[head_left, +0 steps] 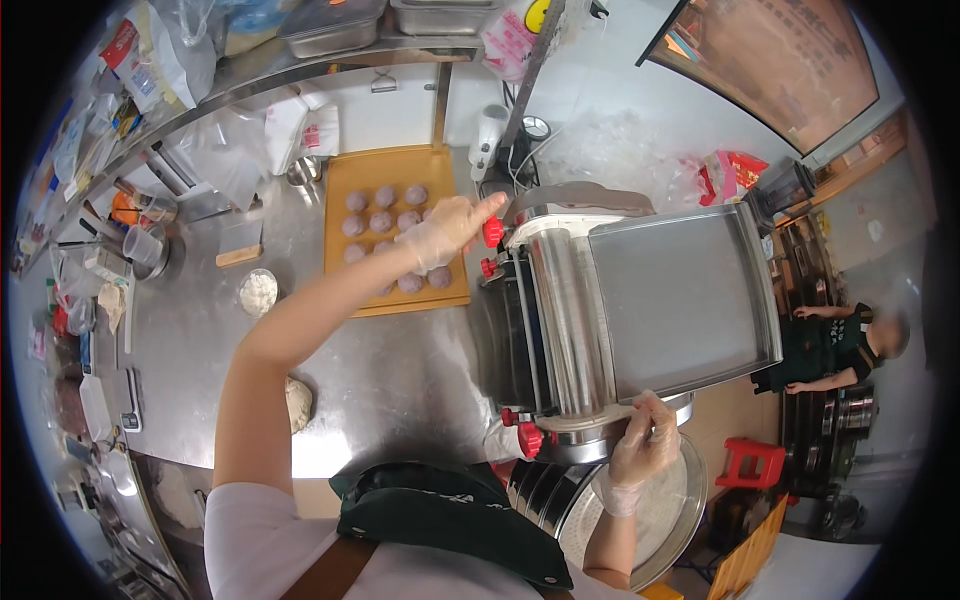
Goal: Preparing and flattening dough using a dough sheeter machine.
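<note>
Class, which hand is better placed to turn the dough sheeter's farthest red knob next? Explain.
Probably the left hand: it is beside that red knob, while the right hand is at the near edge of the metal tray.

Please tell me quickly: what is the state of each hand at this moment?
Left hand: at a red knob of the dough sheeter; grip cannot be told.
Right hand: fingers bent near the metal tray; grip cannot be told.

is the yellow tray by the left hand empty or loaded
Loaded: round purple balls sit in rows on the yellow tray. The left hand and forearm hide part of it.
</note>
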The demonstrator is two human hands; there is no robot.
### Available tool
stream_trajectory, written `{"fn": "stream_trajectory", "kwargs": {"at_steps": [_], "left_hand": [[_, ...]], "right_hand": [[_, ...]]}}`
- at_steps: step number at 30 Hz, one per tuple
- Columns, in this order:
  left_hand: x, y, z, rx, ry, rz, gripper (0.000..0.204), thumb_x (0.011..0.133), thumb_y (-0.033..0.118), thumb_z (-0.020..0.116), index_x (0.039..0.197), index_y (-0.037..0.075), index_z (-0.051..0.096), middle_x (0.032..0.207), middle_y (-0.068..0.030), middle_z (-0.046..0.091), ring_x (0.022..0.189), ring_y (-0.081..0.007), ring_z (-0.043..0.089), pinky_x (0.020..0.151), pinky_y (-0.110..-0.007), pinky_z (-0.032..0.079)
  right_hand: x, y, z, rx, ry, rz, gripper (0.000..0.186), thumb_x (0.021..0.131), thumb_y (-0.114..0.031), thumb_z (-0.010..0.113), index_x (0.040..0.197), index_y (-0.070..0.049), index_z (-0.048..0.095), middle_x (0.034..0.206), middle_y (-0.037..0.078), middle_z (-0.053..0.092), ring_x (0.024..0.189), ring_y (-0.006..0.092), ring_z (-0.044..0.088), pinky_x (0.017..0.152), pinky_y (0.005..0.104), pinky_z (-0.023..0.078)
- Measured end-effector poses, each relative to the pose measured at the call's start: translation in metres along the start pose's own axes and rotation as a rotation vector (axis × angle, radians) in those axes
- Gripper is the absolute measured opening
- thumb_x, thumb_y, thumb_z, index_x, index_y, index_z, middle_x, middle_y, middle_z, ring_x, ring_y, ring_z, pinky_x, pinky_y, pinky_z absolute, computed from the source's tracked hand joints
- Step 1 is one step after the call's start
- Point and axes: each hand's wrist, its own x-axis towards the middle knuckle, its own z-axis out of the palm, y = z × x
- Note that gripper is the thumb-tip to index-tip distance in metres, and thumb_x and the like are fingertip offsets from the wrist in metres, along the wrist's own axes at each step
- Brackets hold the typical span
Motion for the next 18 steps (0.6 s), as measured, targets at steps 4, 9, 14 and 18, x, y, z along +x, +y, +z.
{"fn": "stream_trajectory", "kwargs": {"at_steps": [4, 9, 14, 18], "left_hand": [[0.001, -0.004, 0.001, 0.631, 0.293, 0.442, 0.058, 0.087, 0.058, 0.054, 0.092, 0.0, 0.052, 0.066, -0.0123, 0.057, 0.054, -0.0258, 0.058, 0.049, -0.036, 0.047], [0.016, -0.004, -0.018, 0.508, -0.18, 0.27, 0.057, 0.085, 0.057, 0.059, 0.09, 0.001, 0.053, 0.069, -0.0122, 0.058, 0.054, -0.0224, 0.056, 0.048, -0.031, 0.046], [0.015, -0.007, -0.007, -0.404, -0.296, -0.3, 0.062, 0.085, 0.065, 0.052, 0.092, 0.004, 0.055, 0.076, -0.0119, 0.063, 0.048, -0.0153, 0.052, 0.035, -0.026, 0.035], [-0.04, 0.048, 0.016, 0.662, 0.236, 0.276, 0.054, 0.083, 0.045, 0.067, 0.103, -0.001, 0.048, 0.097, -0.015, 0.064, 0.076, -0.0255, 0.063, 0.051, -0.037, 0.051]], "right_hand": [[-0.001, 0.0, 0.002, 0.024, 0.02, 0.004, 0.016, 0.086, 0.008, 0.054, 0.096, 0.001, 0.064, 0.078, 0.01, 0.063, 0.069, 0.0165, 0.06, 0.063, 0.0261, 0.047], [0.002, -0.004, 0.001, 0.017, -0.001, -0.013, 0.017, 0.086, 0.009, 0.054, 0.097, 0.001, 0.064, 0.077, 0.009, 0.063, 0.069, 0.0156, 0.06, 0.063, 0.0254, 0.047], [0.001, -0.003, 0.0, 0.005, -0.01, -0.015, 0.018, 0.083, 0.012, 0.054, 0.095, 0.0, 0.062, 0.078, 0.011, 0.063, 0.067, 0.0198, 0.061, 0.063, 0.0289, 0.049], [-0.003, 0.004, -0.003, -0.02, -0.006, 0.007, 0.018, 0.083, 0.011, 0.054, 0.095, 0.0, 0.062, 0.078, 0.011, 0.063, 0.068, 0.0197, 0.061, 0.063, 0.0287, 0.049]]}}
